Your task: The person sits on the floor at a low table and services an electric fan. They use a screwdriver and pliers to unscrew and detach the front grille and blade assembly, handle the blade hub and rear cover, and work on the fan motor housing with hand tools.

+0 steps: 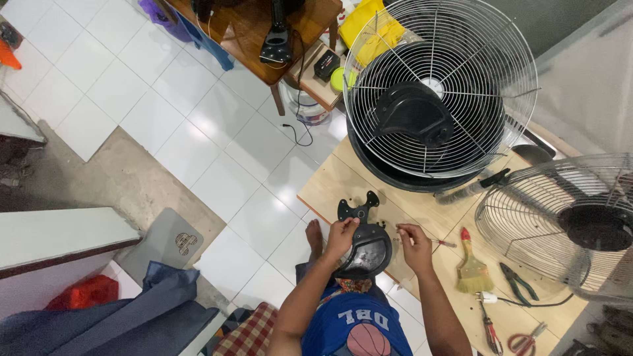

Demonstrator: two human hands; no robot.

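Two hands at work on our plywood bench (343, 181): our left hand (341, 236) clamped on the rim of a round black motor housing (368, 254) at the near edge; our right hand (415, 244) pinching a small screw, beside a red-handled screwdriver (440, 243); paintbrush (471, 267) farther right.

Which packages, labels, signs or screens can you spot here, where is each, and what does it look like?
Small dark box: on the low wooden shelf by the brown table, black with a reddish label.
White tub: on the floor under that table, round, with a coloured band.
No screens or signs in view.
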